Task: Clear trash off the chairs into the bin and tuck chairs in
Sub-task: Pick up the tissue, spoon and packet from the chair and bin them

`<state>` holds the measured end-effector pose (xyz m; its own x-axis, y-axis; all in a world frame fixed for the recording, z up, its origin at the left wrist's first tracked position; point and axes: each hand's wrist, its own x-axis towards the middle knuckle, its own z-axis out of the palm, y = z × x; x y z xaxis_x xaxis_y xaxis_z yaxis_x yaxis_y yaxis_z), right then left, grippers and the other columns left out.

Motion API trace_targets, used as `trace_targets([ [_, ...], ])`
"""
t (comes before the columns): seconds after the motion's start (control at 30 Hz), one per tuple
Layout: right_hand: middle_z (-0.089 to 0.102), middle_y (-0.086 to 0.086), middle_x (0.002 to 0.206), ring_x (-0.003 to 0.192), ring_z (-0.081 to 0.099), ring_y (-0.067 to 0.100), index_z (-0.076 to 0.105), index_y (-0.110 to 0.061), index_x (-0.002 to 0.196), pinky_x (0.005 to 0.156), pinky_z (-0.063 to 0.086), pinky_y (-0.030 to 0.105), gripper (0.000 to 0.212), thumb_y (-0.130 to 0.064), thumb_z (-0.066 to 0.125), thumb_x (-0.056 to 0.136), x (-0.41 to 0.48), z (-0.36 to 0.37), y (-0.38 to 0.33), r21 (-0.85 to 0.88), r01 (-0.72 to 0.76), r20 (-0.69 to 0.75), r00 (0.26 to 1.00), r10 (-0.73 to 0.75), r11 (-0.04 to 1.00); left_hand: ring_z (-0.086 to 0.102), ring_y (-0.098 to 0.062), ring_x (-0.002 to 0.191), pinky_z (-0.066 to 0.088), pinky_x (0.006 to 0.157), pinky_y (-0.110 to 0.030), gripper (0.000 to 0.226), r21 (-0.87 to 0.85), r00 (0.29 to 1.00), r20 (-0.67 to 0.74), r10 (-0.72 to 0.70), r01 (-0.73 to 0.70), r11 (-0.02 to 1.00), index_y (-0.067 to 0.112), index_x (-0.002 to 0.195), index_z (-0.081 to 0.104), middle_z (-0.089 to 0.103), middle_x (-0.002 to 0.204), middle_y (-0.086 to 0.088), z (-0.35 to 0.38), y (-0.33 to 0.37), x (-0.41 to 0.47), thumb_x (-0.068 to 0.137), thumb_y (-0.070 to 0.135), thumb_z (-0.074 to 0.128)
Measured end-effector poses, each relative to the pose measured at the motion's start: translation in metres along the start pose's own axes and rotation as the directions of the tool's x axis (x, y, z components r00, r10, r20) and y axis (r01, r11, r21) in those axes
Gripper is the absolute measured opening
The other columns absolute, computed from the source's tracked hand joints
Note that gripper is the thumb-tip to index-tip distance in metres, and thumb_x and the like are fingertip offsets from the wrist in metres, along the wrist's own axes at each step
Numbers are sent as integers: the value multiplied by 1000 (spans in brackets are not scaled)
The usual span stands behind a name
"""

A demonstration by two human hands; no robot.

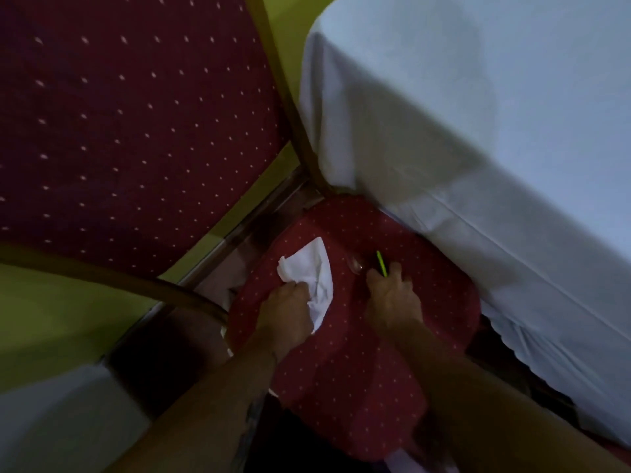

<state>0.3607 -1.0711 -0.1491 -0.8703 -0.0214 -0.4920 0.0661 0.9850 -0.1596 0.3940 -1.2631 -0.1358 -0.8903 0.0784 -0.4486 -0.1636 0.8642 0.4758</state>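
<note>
- White, crumpled paper napkin [316, 278] lies on the red dotted chair seat [358, 387], toward its back edge; soft and very light, so it should bunch up in a loose pinch anywhere along its edge without slipping
- Left hand [290, 308] already has its grip on the napkin's near edge, fingers curled over the paper; the rest of the sheet lies free on the seat
- Yellow-green straw [381, 263] stands just beside the right hand [392, 298]; thin, light and probably bendy, best taken mid-length between thumb and fingertip
- Right hand's fingers are curled at the straw's lower end; whether the grip has actually closed on it I cannot tell
- Clear plastic piece [356, 264], possibly a cup or lid, lies between napkin and straw; likely slippery and easily crushed, so hold it lightly at the rim
- White tablecloth [478, 131] hangs off the worktop at the seat's right side; no bin in view
</note>
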Motion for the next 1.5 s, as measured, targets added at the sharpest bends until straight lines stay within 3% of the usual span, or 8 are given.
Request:
trace_targets([
  [0.2,59,-1,77,61,52,12,58,-25,78,59,39,25,17,-8,56,75,-26,-39,34,406,-272,137,962,236,872,64,-27,98,51,77,-35,49,-116,987,-4,-161,160,980,21,127,38,65,111,-9,-28,3,-11,82,29,57],
  [0.33,64,2,81,63,55,14,61,-20,81,58,43,26,14,-9,55,75,-60,-57,43,482,-366,171,930,324,796,58,-32,115,50,94,-38,52,-124,966,78,-248,256,959,10,132,49,56,131,-19,-48,10,-26,85,31,53],
  [0.6,44,19,130,111,56,40,49,-8,130,88,50,46,42,-20,58,91,-29,-35,-1,155,-183,69,982,174,971,61,-24,103,52,88,-36,24,-18,990,-18,-138,138,990,8,106,65,62,113,-9,-53,13,-31,87,21,57],
  [0.73,41,18,132,113,53,32,45,-9,134,87,52,40,35,-15,45,99,-19,-7,-23,-75,-146,53,987,150,987,61,-23,95,54,84,-39,14,-101,981,-45,-190,185,978,17,82,60,58,104,-4,-47,5,-40,84,31,62],
  [0.87,47,21,129,109,58,30,53,-7,129,83,55,39,32,-9,35,102,-11,1,-25,-247,-114,14,993,121,962,66,-20,77,55,72,-35,36,-276,966,-20,-257,241,930,20,62,52,66,78,1,-47,-2,-45,90,43,56],
  [1.03,53,15,123,102,63,24,61,-6,126,79,56,34,32,-13,41,103,-7,-4,-15,-375,-21,65,997,49,927,64,-8,66,55,54,-21,24,-363,965,26,-262,253,897,26,70,50,64,77,4,-50,-6,-43,89,13,57],
  [1.23,62,18,112,99,65,37,65,-7,112,80,52,38,33,-30,54,90,-35,-32,19,32,-174,128,977,168,984,65,-9,60,43,36,-10,6,-426,960,108,-259,280,860,34,94,46,64,93,1,-69,17,-39,93,29,44],
  [1.5,66,8,83,80,65,30,61,-19,76,66,44,30,8,-26,60,81,-160,-98,70,458,-330,183,943,276,825,62,-12,54,46,44,-21,9,-431,949,314,-20,161,888,24,87,65,66,73,2,-106,107,-55,80,18,65],
])
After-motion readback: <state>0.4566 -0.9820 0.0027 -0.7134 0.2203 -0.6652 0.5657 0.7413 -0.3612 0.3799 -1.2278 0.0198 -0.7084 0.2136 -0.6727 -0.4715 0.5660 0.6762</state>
